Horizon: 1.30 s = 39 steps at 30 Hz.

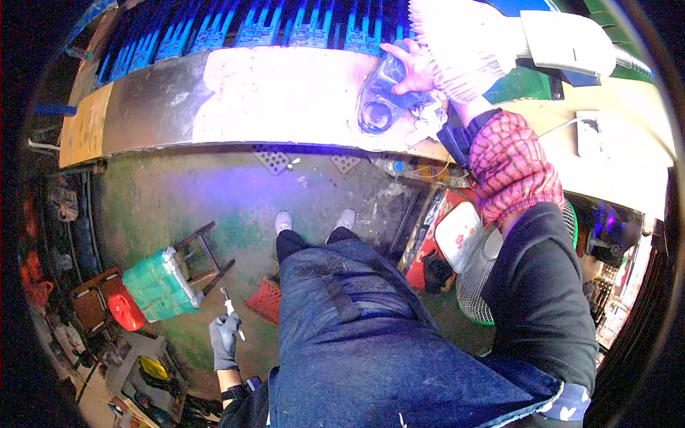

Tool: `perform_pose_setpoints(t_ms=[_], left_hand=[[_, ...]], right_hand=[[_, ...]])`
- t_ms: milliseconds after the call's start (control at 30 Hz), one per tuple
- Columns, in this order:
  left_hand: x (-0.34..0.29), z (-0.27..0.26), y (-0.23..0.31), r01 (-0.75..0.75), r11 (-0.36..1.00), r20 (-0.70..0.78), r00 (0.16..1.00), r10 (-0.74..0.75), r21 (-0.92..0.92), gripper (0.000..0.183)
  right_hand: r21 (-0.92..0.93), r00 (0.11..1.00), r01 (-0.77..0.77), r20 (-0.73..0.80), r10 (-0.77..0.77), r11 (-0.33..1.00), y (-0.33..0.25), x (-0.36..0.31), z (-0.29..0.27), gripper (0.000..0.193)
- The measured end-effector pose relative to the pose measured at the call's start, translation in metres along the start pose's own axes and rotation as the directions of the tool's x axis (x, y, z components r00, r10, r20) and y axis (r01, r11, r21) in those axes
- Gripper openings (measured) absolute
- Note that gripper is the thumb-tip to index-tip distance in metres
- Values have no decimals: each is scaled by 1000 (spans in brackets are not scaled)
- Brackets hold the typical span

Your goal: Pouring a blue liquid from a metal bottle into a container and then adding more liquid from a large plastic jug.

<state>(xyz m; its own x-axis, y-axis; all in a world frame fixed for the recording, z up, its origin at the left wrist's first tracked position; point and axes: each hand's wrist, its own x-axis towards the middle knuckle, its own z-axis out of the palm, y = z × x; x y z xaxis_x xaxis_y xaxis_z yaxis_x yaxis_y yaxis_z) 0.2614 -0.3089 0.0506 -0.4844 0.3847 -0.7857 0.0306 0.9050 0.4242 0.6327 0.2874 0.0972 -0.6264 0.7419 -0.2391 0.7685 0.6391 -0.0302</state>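
Note:
My left hand [225, 335], in a grey glove, is closed round a slim brush-like tool [229, 305] with a white handle and a darker tip, low on the left above the floor. My right hand [416, 69] reaches across to the workbench, its fingers spread over a dark, glossy, crumpled item [382, 100] whose kind I cannot make out. Right beside that hand hangs a lamp with a white pleated shade [457, 46], partly covering the fingers. A red patterned sleeve cover [514, 164] wraps my right forearm.
Blue slotted parts [310, 28] stand in a row along the back of the pale workbench [278, 93]. Behind me on the left is a stool with a green-wrapped seat [157, 285]. A round fan [474, 285] and a white floral-patterned seat [458, 235] stand at the right.

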Motion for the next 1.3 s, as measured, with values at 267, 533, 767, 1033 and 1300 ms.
perform_pose_setpoints(t_ms=[267, 533, 767, 1033, 1300], left_hand=[[4, -7, -5, -64, 996, 6, 998, 65, -55, 26], [1, -24, -6, -67, 997, -69, 996, 65, -37, 30], [2, -36, 46, -167, 986, -61, 984, 167, 18, 29], [-17, -41, 69, -195, 978, -59, 980, 191, -71, 26], [-23, -38, 62, -164, 986, -80, 983, 163, -15, 29]], right_hand=[[-229, 980, -110, -189, 66, 967, 15, -2, 27, 87], [766, 773, -166, -290, 564, 621, -51, -79, 51, 54], [904, 539, -167, 417, 732, -393, -112, -112, 152, 11], [904, 370, -253, 420, 829, -346, -108, -90, 139, 10], [804, 485, -595, 358, 798, 1, -92, -96, 100, 24]])
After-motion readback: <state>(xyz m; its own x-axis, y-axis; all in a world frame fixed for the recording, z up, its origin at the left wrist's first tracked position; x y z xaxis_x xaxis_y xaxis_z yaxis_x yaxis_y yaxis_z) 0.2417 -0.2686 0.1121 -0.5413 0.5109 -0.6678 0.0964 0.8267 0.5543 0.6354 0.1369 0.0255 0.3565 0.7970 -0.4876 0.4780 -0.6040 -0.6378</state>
